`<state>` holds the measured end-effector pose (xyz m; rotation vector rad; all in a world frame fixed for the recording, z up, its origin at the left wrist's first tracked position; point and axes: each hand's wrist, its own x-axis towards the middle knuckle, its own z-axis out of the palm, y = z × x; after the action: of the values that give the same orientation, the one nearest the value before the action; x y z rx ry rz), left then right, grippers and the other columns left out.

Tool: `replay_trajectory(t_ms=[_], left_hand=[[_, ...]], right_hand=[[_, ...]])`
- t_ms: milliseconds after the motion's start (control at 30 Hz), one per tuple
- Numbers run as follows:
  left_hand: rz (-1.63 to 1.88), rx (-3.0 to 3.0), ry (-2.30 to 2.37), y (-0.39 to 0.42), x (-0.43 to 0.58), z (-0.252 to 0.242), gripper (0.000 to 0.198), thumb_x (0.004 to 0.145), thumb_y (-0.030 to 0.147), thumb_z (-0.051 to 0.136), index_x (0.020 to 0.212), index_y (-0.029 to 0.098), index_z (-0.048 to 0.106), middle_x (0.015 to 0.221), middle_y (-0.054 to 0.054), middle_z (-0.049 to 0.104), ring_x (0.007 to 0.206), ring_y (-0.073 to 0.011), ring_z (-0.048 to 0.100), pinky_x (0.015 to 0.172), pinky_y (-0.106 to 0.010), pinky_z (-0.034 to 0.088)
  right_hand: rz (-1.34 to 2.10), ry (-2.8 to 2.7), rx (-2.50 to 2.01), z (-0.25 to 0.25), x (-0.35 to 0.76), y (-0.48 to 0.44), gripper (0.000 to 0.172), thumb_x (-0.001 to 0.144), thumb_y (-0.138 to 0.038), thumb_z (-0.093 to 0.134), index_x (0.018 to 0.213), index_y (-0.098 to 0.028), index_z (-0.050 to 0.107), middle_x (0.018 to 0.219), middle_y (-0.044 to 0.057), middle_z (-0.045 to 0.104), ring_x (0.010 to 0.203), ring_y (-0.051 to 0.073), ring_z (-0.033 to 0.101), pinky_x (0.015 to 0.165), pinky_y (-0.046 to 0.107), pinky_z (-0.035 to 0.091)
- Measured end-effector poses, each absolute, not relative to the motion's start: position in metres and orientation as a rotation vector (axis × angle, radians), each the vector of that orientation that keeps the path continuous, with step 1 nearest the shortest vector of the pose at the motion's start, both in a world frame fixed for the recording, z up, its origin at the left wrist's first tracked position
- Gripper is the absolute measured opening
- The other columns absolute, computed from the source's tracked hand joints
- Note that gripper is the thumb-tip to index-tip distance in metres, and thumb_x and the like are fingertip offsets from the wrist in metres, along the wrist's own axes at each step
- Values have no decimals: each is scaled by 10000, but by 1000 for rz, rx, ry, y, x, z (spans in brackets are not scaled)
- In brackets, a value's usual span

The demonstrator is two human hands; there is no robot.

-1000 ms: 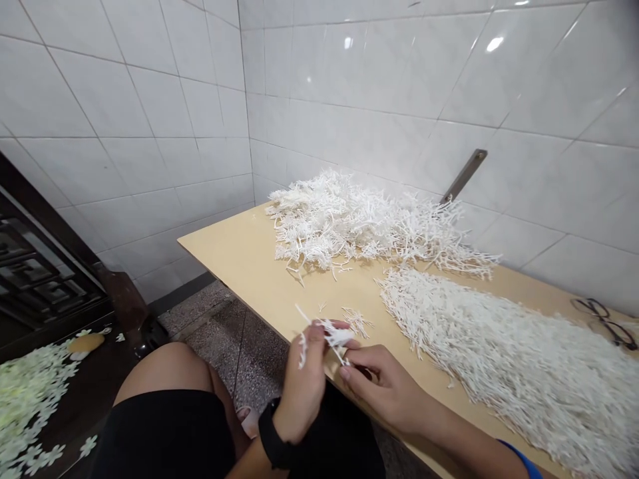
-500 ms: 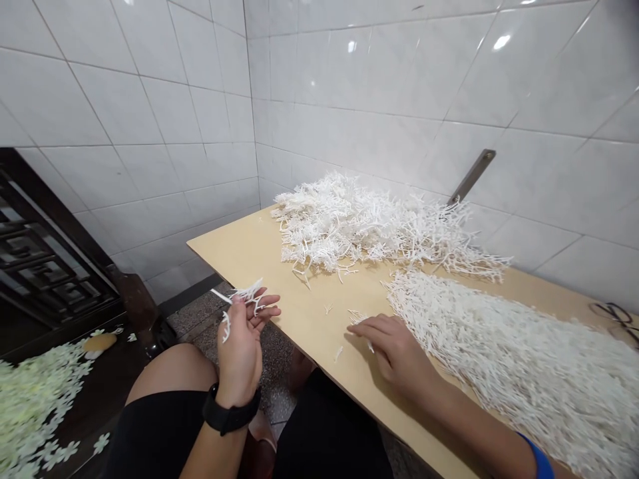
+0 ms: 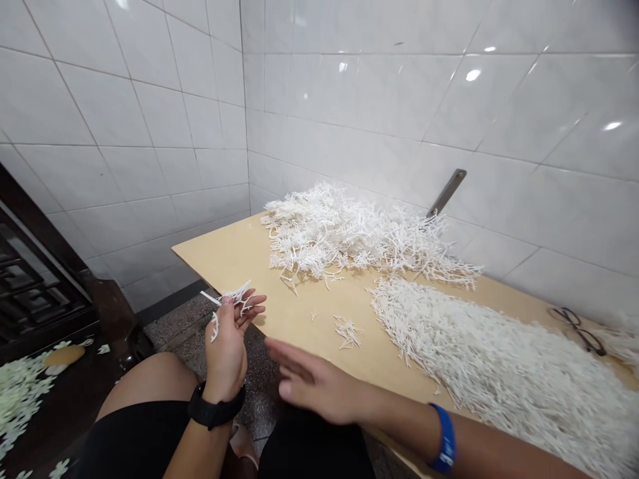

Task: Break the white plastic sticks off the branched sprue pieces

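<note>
My left hand (image 3: 227, 342) is off the table's near left edge, its thumb pressing a white branched plastic sprig (image 3: 238, 296) against the fingers. A straight stem sticks out to the left of the thumb, and small forked tips hang below it. My right hand (image 3: 317, 386) hovers over the table's near edge, fingers stretched out and thumb apart, with nothing visible in it. A small heap of white forked pieces (image 3: 348, 331) lies on the tabletop beyond it. One loose forked piece (image 3: 314, 315) rests left of that heap.
On the tan tabletop (image 3: 214, 247) are a tall pile of branched white sprigs (image 3: 344, 229) by the wall and a wide pile of small white pieces (image 3: 479, 359) at right. Glasses (image 3: 579, 327) lie behind. Pale flower shapes (image 3: 22, 392) cover a dark wooden seat at left.
My right hand has moved left and nearer, from the small heap to the table edge, uncovering the heap. My left hand keeps its hold. The view has turned slightly right.
</note>
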<state>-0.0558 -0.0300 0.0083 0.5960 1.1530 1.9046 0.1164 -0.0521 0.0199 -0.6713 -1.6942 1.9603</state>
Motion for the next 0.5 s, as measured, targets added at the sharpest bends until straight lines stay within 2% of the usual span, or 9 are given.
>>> replay_trajectory(t_ms=[67,200,367,500], left_hand=[[1911,587,1142,-31,-57,9,425,854,525,575,965,133,694,837,-50,750,761,-137,678,790,-269,516],[1927,599,1111,-33,-62,8,404,856,510,578,944,134,697,824,-51,750,735,-137,677,790,-279,520],[1932,597,1112,-34,-66,9,414,850,521,577,947,138,702,839,-59,752,756,-152,685,787,-287,520],[1824,638,1100,-38,-56,13,489,820,568,598,966,116,710,867,-94,760,789,-182,691,785,-299,519]], right_hand=[[1865,-1550,-781,13,108,-31,665,815,-512,684,1405,-293,467,1543,76,362,1415,238,350,1168,498,235],[1565,-1215,-1084,10,128,3,506,830,-424,647,1296,-239,570,1478,86,469,1358,244,444,1135,472,341],[1303,-1100,-1261,10,187,8,432,854,-417,599,1260,-273,586,1501,57,431,1411,235,358,1169,460,298],[1231,-1101,-1336,19,215,8,374,825,-385,643,1181,-272,632,1433,72,509,1380,261,407,1165,491,296]])
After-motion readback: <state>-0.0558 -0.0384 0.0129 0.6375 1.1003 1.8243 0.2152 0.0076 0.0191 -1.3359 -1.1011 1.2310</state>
